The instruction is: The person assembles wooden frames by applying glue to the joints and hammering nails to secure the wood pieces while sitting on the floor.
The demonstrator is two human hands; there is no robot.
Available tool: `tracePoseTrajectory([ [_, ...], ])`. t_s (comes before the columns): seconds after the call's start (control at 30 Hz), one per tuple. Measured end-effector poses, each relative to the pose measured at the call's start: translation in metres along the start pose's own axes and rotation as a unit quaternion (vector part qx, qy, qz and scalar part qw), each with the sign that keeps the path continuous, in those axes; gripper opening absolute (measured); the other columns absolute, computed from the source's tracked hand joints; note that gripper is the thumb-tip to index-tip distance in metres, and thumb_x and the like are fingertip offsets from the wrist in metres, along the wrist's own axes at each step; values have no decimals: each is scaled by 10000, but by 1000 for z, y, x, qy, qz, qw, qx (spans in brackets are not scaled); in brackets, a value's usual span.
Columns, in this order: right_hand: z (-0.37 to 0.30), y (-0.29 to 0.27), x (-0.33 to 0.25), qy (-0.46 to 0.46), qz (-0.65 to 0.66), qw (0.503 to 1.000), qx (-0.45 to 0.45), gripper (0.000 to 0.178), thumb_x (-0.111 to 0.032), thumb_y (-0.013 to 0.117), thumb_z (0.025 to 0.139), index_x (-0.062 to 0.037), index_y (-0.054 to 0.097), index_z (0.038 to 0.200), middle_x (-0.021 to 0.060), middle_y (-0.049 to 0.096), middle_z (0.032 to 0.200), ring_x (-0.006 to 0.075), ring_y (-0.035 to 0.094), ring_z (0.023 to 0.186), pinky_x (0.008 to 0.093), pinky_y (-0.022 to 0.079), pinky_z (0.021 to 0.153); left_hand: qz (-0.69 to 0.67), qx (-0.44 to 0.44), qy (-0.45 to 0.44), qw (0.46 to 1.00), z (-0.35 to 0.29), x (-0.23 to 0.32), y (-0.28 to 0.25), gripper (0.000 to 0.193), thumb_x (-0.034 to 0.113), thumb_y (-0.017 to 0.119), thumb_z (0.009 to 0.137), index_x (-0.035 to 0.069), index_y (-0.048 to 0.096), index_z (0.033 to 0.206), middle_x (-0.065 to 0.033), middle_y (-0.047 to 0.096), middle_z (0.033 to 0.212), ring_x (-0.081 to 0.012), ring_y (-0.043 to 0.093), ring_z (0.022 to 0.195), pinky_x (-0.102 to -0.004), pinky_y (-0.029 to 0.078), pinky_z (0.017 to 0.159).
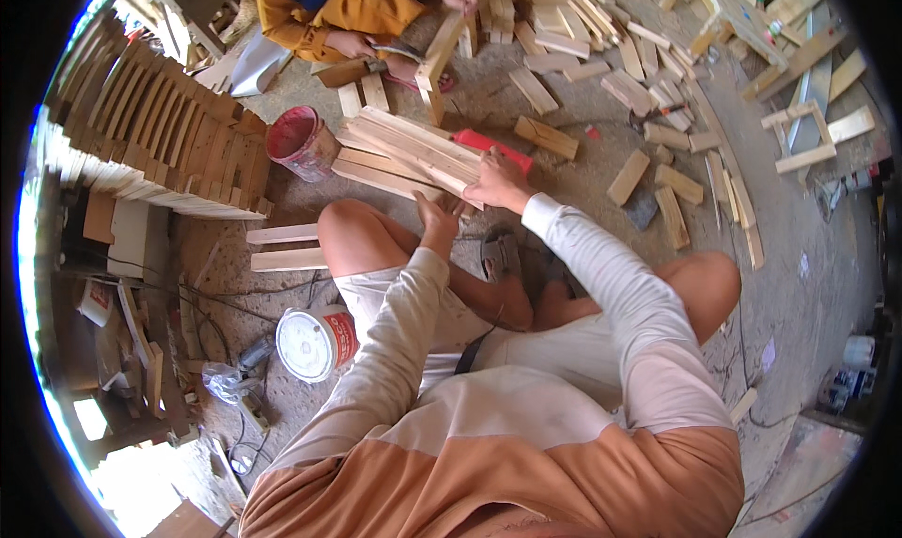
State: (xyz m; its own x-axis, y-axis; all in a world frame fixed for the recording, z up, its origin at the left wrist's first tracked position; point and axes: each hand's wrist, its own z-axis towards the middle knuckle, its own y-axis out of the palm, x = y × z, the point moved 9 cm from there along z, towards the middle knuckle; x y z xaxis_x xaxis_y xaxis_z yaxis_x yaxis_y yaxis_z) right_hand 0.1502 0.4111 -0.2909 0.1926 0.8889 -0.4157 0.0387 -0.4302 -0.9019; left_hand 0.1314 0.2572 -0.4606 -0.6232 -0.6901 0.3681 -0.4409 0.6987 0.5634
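In front of my bent knees lies a bundle of long, pale wooden strips (413, 148), slanting from upper left to lower right. My right hand (500, 179) is closed on the near right end of the upper strips. Just left of it, my left hand (439, 220) grips the near end of the strips from below, its fingers partly hidden. A lower wooden strip (378, 174) shows beneath the bundle. Behind my right hand lies a red object (496, 149), partly covered by the wood. A red-stained bucket (303, 143) stands beside the strips' far left end.
Across from me a crouching person (352, 26) holds a hammer-like tool and a wooden frame (438, 63). Stacked wooden frames (174, 115) rise at left. Loose wood blocks (628, 177) cover the floor at right. A white-lidded tub (306, 344) and cables (235, 298) sit near my left knee.
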Motion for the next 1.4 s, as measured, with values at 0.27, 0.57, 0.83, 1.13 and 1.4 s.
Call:
tracePoseTrajectory([
  [0.27,-129,-30,54,103,119,986,-46,972,-611,775,649,140,527,1213,282,550,1249,409,569,1164,435,481,977,6,-240,4,971,-68,-37,75,880,653,573,906,64,338,1515,-152,413,1521,-351,401,1383,-502,306,1171],
  [0.57,-200,-134,64,46,88,993,72,772,-457,771,807,49,515,1332,241,555,1322,402,582,1188,436,485,982,249,-400,182,863,-197,-25,203,582,240,651,974,36,386,1451,-137,566,1286,-232,589,1160,-387,482,1024],
  [0.83,-334,-272,175,184,215,883,373,441,-238,761,886,7,623,1225,146,712,991,190,687,838,313,549,741,576,-448,504,462,-218,-111,272,1141,273,861,736,-2,145,1581,-221,488,1281,-359,463,1167,-470,330,1047],
  [1.13,-359,-247,209,227,254,849,404,282,-199,735,911,6,672,1095,117,695,795,154,654,721,294,532,675,766,-427,468,111,-122,-251,201,1092,371,826,718,65,225,1576,-135,522,1250,-339,474,1160,-474,369,963],
  [1.4,-361,-261,221,205,332,812,435,238,-148,722,922,31,683,1074,52,672,756,99,622,679,248,514,640,818,-385,421,66,-36,-276,157,1056,376,814,733,38,245,1556,-162,487,1354,-372,429,1289,-530,347,1045],
])
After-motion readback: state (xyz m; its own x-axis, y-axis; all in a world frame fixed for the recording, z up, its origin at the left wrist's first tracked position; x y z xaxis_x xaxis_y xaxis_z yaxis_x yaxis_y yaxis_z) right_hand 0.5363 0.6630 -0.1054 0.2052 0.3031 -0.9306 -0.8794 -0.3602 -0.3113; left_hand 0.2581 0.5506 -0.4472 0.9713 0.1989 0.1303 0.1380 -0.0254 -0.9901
